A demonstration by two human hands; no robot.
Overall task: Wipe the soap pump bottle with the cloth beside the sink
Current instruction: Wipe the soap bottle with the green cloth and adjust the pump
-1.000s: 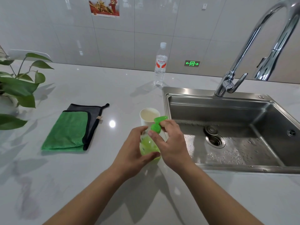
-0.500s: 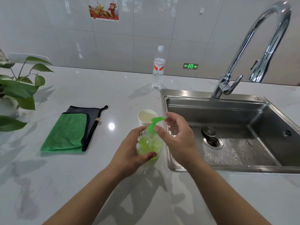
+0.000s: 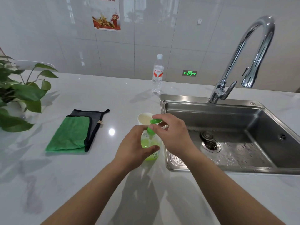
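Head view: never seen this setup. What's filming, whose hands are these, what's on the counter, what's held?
No machine here: a person wears one wide-angle camera on the head, looking down at their own bare hands. The left hand wraps the clear soap pump bottle with green liquid, which stands by the steel sink. The right hand pinches its green pump head. On the white marble counter lie a folded green and grey cloth, untouched, a white paper cup, a clear water bottle and a leafy plant.

You see a glossy marbled counter (image 3: 81, 184), brushed steel sink (image 3: 211, 109), mirror-polished chrome faucet (image 3: 253, 46), fuzzy green cloth (image 3: 69, 135), translucent plastic soap pump bottle (image 3: 150, 143), and matt paper cup (image 3: 143, 118).
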